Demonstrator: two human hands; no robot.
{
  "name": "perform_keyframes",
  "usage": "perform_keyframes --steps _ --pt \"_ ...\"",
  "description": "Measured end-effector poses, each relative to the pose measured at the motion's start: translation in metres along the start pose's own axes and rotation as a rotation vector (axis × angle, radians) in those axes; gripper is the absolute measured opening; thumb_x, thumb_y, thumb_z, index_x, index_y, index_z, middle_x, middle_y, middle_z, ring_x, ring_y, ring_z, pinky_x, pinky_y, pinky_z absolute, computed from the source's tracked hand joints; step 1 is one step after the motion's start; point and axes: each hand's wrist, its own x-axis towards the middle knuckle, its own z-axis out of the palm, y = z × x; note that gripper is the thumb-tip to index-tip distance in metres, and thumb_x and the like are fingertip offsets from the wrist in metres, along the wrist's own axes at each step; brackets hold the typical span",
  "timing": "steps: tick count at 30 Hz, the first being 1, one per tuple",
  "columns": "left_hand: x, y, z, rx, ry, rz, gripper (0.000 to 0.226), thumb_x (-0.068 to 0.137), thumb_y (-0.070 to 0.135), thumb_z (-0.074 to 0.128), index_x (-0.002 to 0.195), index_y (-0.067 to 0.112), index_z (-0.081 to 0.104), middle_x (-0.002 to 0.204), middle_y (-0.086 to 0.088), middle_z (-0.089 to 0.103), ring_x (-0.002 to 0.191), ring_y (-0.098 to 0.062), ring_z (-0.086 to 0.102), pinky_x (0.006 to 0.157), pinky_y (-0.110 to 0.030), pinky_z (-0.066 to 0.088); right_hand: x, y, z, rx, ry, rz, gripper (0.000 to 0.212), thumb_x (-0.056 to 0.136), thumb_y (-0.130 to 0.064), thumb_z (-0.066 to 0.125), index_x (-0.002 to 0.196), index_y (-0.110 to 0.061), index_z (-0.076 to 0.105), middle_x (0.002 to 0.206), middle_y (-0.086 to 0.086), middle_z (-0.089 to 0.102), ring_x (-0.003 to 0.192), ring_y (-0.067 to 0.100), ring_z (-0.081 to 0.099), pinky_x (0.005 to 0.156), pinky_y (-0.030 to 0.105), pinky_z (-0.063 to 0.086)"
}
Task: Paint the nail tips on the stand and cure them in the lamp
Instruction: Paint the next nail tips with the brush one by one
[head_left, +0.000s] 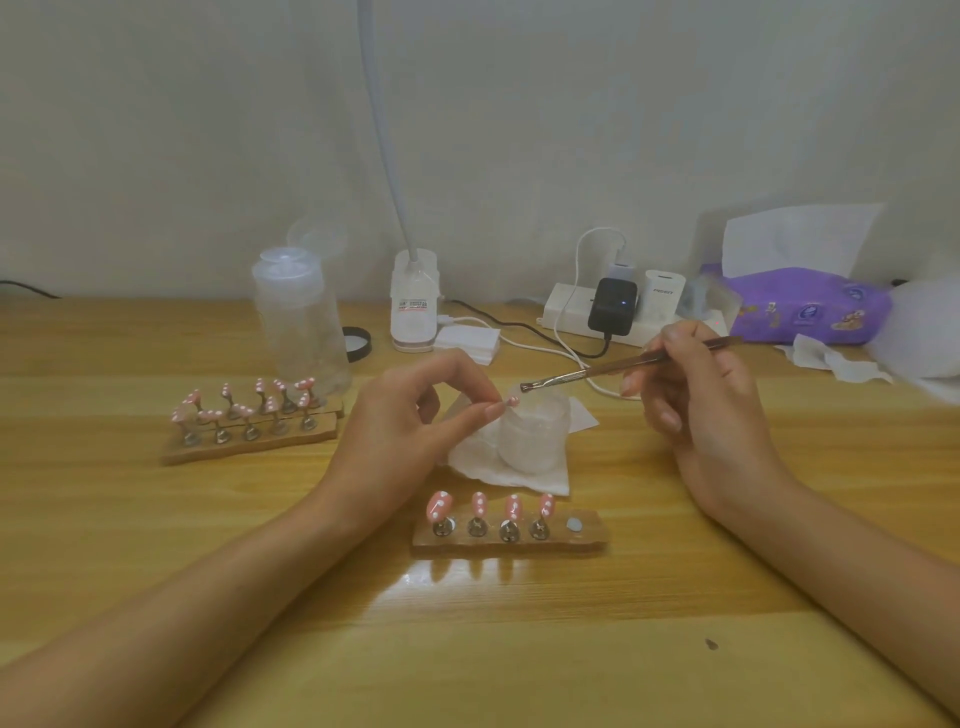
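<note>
Well to the left of the left hand, two wooden stands (249, 444) carrying pink, white-dotted nail tips are seen, with a clear pump bottle (301, 322) behind them. A single pink nail tip (511, 401) is pinched between the thumb and fingertips of the left hand (410, 421) and is held over the rim of a frosted jar (535, 436). The jar is set on a white tissue (519, 480) between the hands. Nearer than both hands, between the wrists, a nearer stand (509, 540) is placed, bearing four pink dotted tips upright and a bare round pad at its right end. A brush (587, 373) is gripped in the curled fingers of the right hand (701, 405), its bristles just beside the pinched tip. A purple tissue pack (810, 306) lies beyond the right hand.
</note>
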Motion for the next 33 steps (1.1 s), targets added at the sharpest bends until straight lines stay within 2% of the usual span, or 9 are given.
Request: perform_keyframes --steps 3,7,11,15,20,24,27,29,33 --pt "-0.0002 0.0 -0.0004 -0.002 -0.004 -0.007 0.008 0.086 0.031 0.074 0.079 0.032 0.069 0.086 0.017 0.069 0.058 -0.007 0.037 0.061 -0.03 0.042 -0.0007 0.0007 0.002 -0.015 -0.067 -0.025 0.03 0.103 -0.02 0.046 0.075 -0.021 0.056 0.063 0.008 0.068 0.037 0.009 0.034 0.039 0.016 0.029" --pt "0.0008 -0.001 -0.0011 -0.007 -0.018 -0.011 0.008 0.087 0.028 0.073 0.079 0.028 0.069 0.087 0.015 0.069 0.058 -0.006 0.038 0.061 -0.021 0.041 0.0005 0.002 0.0001 -0.024 -0.006 0.006 0.028 0.104 -0.02 0.046 0.077 -0.017 0.055 0.062 0.006 0.068 0.038 0.009 0.033 0.039 0.017 0.028" --pt "0.0009 -0.0012 -0.0002 0.008 -0.009 0.003 0.009 0.087 0.026 0.074 0.079 0.027 0.069 0.086 0.012 0.069 0.059 -0.018 0.038 0.06 -0.027 0.041 -0.0005 0.0005 0.0022 0.018 -0.066 -0.019 0.03 0.103 -0.023 0.047 0.075 -0.02 0.057 0.063 0.007 0.068 0.038 0.009 0.034 0.04 0.016 0.029" --pt "0.0008 -0.0011 -0.0004 -0.005 -0.009 0.015 0.009 0.087 0.027 0.074 0.079 0.027 0.069 0.084 0.012 0.068 0.057 -0.009 0.035 0.058 -0.023 0.038 0.0008 0.0017 0.0019 -0.024 -0.003 0.029 0.029 0.103 -0.02 0.046 0.076 -0.016 0.054 0.061 0.007 0.067 0.036 0.009 0.032 0.038 0.015 0.027" --pt "0.0003 -0.0022 -0.0011 0.0 -0.01 0.02 0.01 0.088 0.025 0.075 0.079 0.028 0.069 0.084 0.011 0.068 0.056 -0.013 0.036 0.058 -0.022 0.038 -0.0007 0.0014 0.0028 -0.003 -0.087 -0.026 0.028 0.103 -0.021 0.046 0.077 -0.018 0.055 0.064 0.007 0.069 0.037 0.009 0.034 0.039 0.016 0.029" --pt "0.0008 -0.0016 -0.0006 0.004 -0.008 0.013 0.01 0.087 0.026 0.074 0.079 0.028 0.069 0.084 0.008 0.068 0.06 -0.024 0.038 0.057 -0.022 0.037 0.0013 0.0029 0.0014 -0.023 -0.01 0.035 0.029 0.104 -0.019 0.045 0.076 -0.016 0.054 0.061 0.007 0.068 0.037 0.009 0.032 0.04 0.018 0.024" --pt "0.001 -0.0004 -0.0008 -0.002 -0.008 0.016 0.011 0.087 0.025 0.074 0.079 0.029 0.069 0.086 0.011 0.069 0.061 -0.023 0.04 0.058 -0.022 0.039 0.0 0.001 0.0013 0.004 -0.058 0.001 0.03 0.104 -0.021 0.045 0.076 -0.018 0.055 0.063 0.007 0.069 0.037 0.009 0.034 0.04 0.018 0.026" --pt "0.0007 -0.0009 -0.0008 -0.008 -0.009 0.018 0.01 0.087 0.026 0.074 0.079 0.029 0.068 0.085 0.01 0.068 0.061 -0.024 0.038 0.057 -0.024 0.038 -0.0011 0.0014 0.0019 -0.026 -0.078 -0.008 0.029 0.104 -0.019 0.044 0.077 -0.018 0.054 0.063 0.007 0.069 0.038 0.009 0.035 0.04 0.017 0.028" --pt "0.0 -0.0014 -0.001 -0.001 -0.01 0.025 0.008 0.087 0.03 0.073 0.08 0.028 0.069 0.084 0.009 0.068 0.062 -0.025 0.039 0.059 -0.032 0.04 0.001 0.0017 0.0009 -0.008 0.005 0.031 0.031 0.104 -0.018 0.045 0.074 -0.016 0.054 0.06 0.007 0.067 0.036 0.009 0.033 0.039 0.017 0.027"
